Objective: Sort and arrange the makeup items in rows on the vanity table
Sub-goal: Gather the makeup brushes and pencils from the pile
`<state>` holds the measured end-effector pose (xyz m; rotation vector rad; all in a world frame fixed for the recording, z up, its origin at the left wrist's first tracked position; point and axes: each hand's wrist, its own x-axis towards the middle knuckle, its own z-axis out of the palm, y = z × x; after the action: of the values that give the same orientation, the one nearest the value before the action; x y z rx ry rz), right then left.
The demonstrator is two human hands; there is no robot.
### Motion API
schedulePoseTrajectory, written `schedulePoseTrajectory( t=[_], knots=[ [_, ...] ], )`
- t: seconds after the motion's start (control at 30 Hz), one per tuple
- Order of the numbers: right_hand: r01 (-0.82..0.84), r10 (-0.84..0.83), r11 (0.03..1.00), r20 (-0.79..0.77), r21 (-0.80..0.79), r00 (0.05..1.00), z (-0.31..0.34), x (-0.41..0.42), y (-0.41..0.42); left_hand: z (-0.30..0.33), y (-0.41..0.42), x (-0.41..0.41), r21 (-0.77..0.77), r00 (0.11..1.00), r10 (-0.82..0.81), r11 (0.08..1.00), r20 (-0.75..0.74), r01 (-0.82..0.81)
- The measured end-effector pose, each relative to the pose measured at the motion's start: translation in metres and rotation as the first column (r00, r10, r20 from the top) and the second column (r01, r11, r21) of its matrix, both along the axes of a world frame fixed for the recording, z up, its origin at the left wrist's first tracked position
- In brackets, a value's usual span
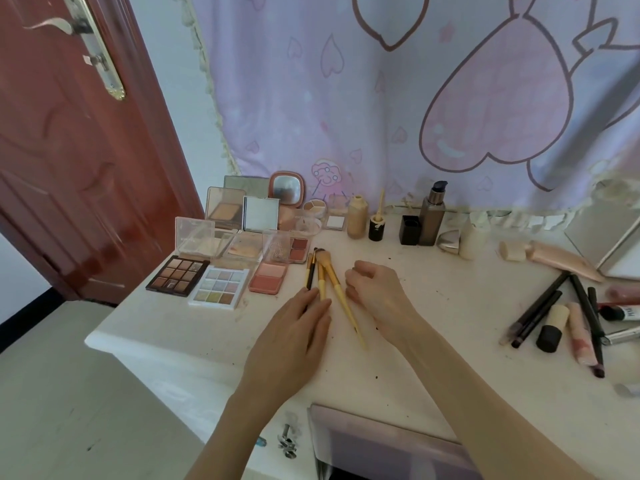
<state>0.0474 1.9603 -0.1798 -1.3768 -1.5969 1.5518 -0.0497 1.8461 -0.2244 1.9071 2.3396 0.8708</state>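
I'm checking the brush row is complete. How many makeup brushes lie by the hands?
4, side by side mid-table: a dark brush leftmost, two yellow ones under the left hand, and a long one rightmost. The hand may hide more.

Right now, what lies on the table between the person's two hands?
In the head view, the yellow-handled makeup brushes lie between the left hand and the right hand; the left fingers rest on their handles.

No legible text; only blurred, cut-off lettering on a white tube (623, 311) at right.
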Motion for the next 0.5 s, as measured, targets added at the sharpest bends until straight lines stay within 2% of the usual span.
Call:
schedulePoseTrajectory(
  t=[0.1,0.2,0.27,0.33,0.43,0.5],
  knots=[
    [-0.073,0.038,0.955,0.124,0.289,0.992,-0.006,0.011,-0.005,-0.002,0.001,-0.001,0.002,0.999,0.039,0.999,0.034,-0.039],
    [-0.351,0.208,0.751,0.305,0.558,0.929,-0.02,0.023,-0.013,-0.003,0.002,0.0,0.016,0.997,0.049,0.999,0.06,-0.05],
    [-0.501,0.276,0.621,0.43,0.603,0.86,-0.03,0.027,-0.014,-0.003,0.001,0.001,0.014,0.996,0.053,0.998,0.069,-0.054],
    [-0.585,0.297,0.54,0.513,0.605,0.805,-0.035,0.028,-0.011,-0.004,0.0,0.0,0.027,0.995,0.068,0.997,0.071,-0.07],
    [-0.698,0.227,0.416,0.677,0.583,0.7,-0.038,0.024,-0.006,-0.003,0.0,0.0,0.033,0.996,0.067,0.997,0.062,-0.069],
    [-0.729,0.18,0.386,0.729,0.565,0.66,-0.039,0.019,-0.004,-0.003,0.0,-0.001,0.027,0.995,0.063,0.997,0.074,-0.065]
  ],
)
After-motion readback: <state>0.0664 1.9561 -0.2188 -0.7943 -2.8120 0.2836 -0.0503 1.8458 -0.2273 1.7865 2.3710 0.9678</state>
